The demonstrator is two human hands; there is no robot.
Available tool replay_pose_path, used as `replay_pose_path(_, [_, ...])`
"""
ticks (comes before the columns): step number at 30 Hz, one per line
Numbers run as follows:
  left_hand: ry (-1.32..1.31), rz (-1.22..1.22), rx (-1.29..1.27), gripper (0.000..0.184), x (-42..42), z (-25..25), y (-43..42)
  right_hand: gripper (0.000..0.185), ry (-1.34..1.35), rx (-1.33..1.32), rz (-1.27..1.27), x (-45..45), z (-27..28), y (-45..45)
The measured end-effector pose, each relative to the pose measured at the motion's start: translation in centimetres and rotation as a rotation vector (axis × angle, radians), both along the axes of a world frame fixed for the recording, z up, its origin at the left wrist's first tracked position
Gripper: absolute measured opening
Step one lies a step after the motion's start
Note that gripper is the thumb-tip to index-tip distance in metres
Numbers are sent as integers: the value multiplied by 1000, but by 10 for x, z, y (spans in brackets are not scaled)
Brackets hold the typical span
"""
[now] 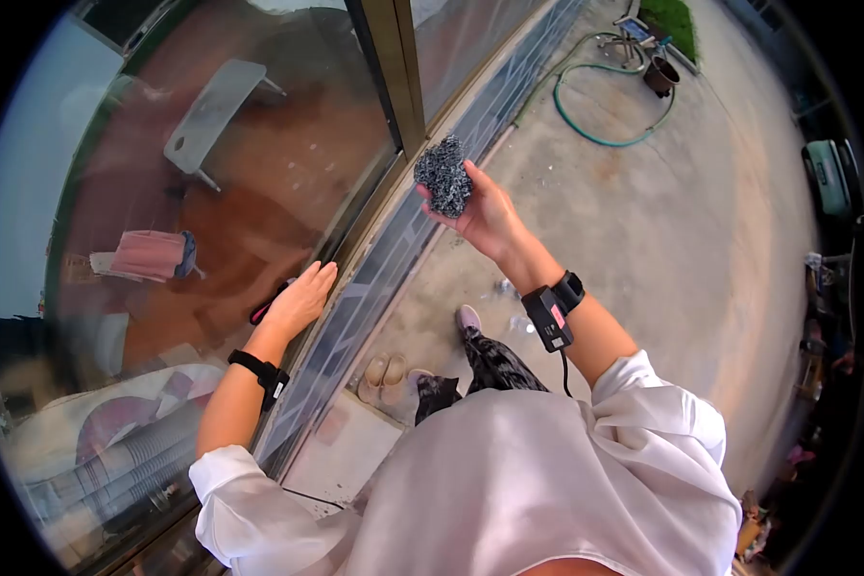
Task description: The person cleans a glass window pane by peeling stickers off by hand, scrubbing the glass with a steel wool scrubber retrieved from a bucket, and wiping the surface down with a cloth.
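Note:
My right hand [490, 219] grips a dark grey, speckled, shaggy pad [444, 177] between thumb and fingers, held up beside the window frame [405, 72]. Lower on the left, my left hand [302, 296] lies with its fingers stretched along the sill at the edge of the glass pane [288, 144]. A small pink and black object [260, 313] shows next to that hand, partly hidden by it; whether they touch I cannot tell. The pad does not touch the glass.
Blue-grey tiles [379, 278] line the wall below the window. Beige shoes [384, 376] stand by my feet. A green hose [571, 120] and a brown bucket [660, 76] are on the concrete at the upper right. A white bench [211, 115] shows in the glass.

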State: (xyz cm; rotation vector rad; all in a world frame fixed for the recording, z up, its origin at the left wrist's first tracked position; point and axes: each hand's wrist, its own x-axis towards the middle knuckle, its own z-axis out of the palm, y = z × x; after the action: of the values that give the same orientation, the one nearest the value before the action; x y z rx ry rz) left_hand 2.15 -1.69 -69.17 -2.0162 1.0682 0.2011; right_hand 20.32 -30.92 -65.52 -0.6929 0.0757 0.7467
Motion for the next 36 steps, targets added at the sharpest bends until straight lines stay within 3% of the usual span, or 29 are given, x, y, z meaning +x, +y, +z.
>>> replay_pose_path(2, [118,305,-129,30,-22,1,5,43,134,48,-37,-2,-5,9])
replay_pose_path(3, [116,310,-124,30,-25,5,2,43,133,54,-31,-5,-11,16])
replay_pose_path(7, [-371,579,-1296,10,-19,57,-67,39,268,-28,-123,-29,-31,68])
replay_pose_path(10, [-588,672,-1850,5,0,80,-125,36,471,-14,-141,-53,-54,107])
replay_pose_path(12, [-722,762,-2117,11,9,70,-137,37,436,-7,-23,-65,-73,114])
replay_pose_path(13, [-639,908,-2326,17,7,71,-145,38,398,16,70,-71,-77,119])
replay_pose_path(16, [-656,792,-2366,23,0,58,-156,47,280,356,274,-106,-64,103])
replay_pose_path(17, [-646,801,-2164,23,-7,53,-157,47,412,527,289,-116,-55,100])
replay_pose_path(19, [-637,867,-2063,25,-24,48,-163,50,366,237,114,-106,-68,116])
replay_pose_path(21, [-622,884,-2106,28,-45,30,-163,47,341,-93,-292,-102,-51,147])
replay_pose_path(23, [-707,811,-2108,28,-57,15,-170,35,248,8,-265,-95,-71,150])
replay_pose_path(25, [-803,781,-2114,29,-56,8,-166,35,224,-43,-280,-107,-68,147])
replay_pose_path(27, [-805,769,-2107,23,-46,18,-158,37,150,-23,-129,-103,-87,136])
replay_pose_path(28, [-801,763,-2060,20,-39,26,-155,40,-3,-19,26,-95,-101,119])
replay_pose_path(30, [-818,701,-1963,16,-23,47,-147,39,-977,-509,-274,-114,-111,114])
replay_pose_path(32, [-753,634,-1857,17,-12,57,-135,39,-218,99,-105,-122,-135,102])
replay_pose_path(33, [-682,574,-1745,17,-9,58,-128,39,-213,96,-93,-129,-117,90])
replay_pose_path(35, [-843,510,-1480,21,-12,60,-101,45,-339,-490,-103,-140,-57,69])
replay_pose_path(36, [-894,495,-1379,22,-15,64,-83,41,-247,-499,-76,-132,-67,57])
